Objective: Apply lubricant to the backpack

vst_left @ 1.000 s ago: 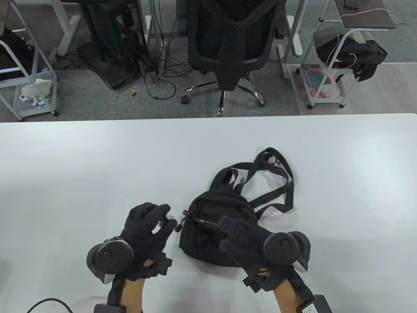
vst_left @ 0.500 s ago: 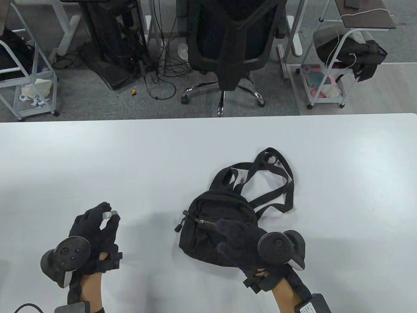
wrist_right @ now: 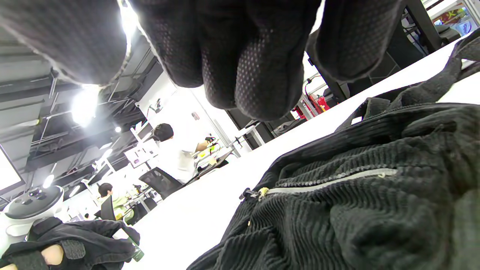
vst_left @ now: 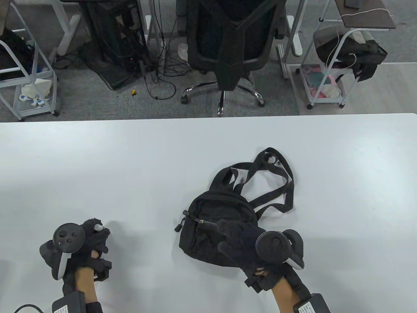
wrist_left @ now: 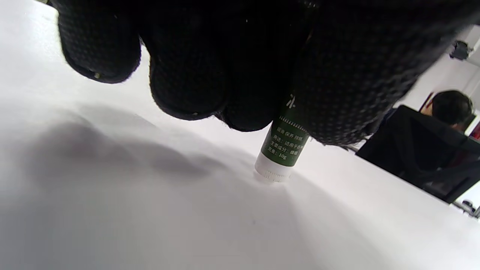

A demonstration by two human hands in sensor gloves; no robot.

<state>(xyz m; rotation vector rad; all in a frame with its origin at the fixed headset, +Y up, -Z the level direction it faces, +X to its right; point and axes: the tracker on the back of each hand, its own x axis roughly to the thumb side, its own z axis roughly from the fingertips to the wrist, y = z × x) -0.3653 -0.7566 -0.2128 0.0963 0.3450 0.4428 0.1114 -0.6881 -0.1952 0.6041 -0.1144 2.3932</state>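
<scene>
Gripping the lubricant stick [wrist_left: 282, 150] upright, its white end on the worktop [vst_left: 130, 163], the left hand [vst_left: 88, 241] sits well left of the backpack [vst_left: 218, 225], where the right hand [vst_left: 244, 243] rests, fingers loosely spread.

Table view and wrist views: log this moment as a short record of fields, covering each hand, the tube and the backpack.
left hand: grips small green lubricant tube with white cap, cap end down, at the white table
right hand: over the backpack's front pocket; contact unclear
backpack: small black corduroy backpack lying flat, straps toward far side
front pocket zipper: closed
</scene>
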